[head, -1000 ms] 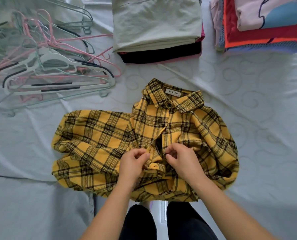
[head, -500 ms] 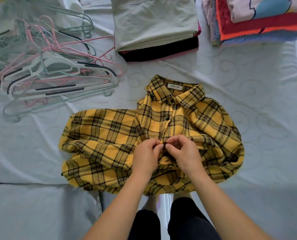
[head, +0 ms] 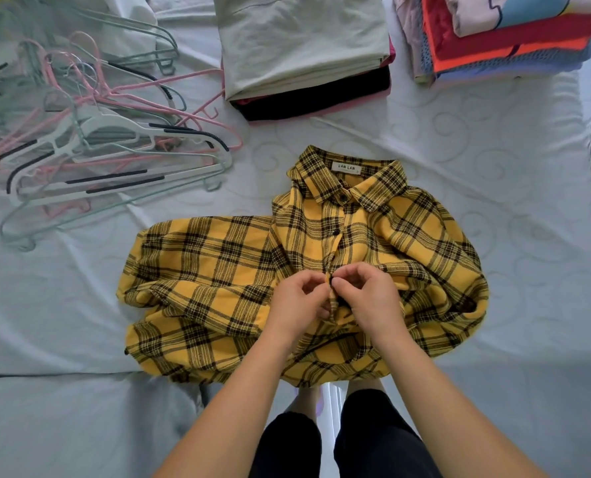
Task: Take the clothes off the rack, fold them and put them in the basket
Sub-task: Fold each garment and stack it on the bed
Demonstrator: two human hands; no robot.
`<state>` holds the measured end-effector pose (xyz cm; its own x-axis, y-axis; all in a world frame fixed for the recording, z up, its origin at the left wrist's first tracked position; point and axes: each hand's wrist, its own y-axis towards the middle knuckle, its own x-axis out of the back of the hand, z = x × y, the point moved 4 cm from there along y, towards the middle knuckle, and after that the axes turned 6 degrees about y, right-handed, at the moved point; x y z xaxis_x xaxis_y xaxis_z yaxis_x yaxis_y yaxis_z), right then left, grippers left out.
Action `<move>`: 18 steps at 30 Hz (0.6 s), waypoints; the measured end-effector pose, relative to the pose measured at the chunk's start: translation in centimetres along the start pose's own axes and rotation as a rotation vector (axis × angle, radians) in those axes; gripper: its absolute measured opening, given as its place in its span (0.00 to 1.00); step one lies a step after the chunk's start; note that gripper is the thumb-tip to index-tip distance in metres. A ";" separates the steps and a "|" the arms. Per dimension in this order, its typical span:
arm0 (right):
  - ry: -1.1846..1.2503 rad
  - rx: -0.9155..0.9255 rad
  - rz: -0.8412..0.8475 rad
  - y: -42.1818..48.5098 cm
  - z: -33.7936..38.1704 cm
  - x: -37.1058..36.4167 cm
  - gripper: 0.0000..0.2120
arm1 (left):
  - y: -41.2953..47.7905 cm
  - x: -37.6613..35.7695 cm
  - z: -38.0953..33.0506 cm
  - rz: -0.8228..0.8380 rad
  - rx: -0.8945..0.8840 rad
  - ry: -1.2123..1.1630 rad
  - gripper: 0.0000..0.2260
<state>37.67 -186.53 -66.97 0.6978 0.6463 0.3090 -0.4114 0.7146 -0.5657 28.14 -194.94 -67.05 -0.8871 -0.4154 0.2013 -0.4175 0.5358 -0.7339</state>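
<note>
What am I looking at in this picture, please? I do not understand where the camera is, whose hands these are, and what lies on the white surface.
There is no machine: a person wears the camera on the head, so it looks down at that person's own arms. The left hand and right hand both pinch the front opening of a yellow plaid shirt, apparently at a button. The shirt lies collar away from the person on a white sheet. At the far left is a heap of empty hangers. Behind the shirt are two folded piles: a grey-topped pile and a colourful pile to its right. No basket is clearly seen.
</note>
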 end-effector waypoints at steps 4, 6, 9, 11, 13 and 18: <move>-0.016 -0.012 0.065 0.3 0.4 -0.1 0.03 | 0.3 0.5 0.0 0.129 0.057 -0.221 0.05; 0.027 -0.031 0.119 0.1 0.4 -0.2 0.04 | 0.8 0.9 -0.1 0.140 0.072 -0.206 0.04; 0.031 -0.014 0.174 -0.2 0.7 -0.4 0.07 | 1.4 1.2 -0.5 0.151 0.050 -0.123 0.04; -0.109 0.060 0.122 -0.2 0.9 -0.4 0.07 | 1.7 1.1 -0.8 0.161 0.023 -0.075 0.05; -0.138 0.091 0.039 -0.3 1.2 -0.2 0.04 | 1.8 1.0 -1.0 0.164 -0.005 -0.054 0.05; -0.194 0.091 0.009 0.2 1.1 0.4 0.04 | 2.0 0.7 -1.3 0.127 -0.116 0.102 0.07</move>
<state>37.20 -185.83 -66.09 0.5711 0.6862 0.4505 -0.4749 0.7239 -0.5005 26.46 -193.17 -67.54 -0.9469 -0.2658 0.1810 -0.3158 0.6628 -0.6789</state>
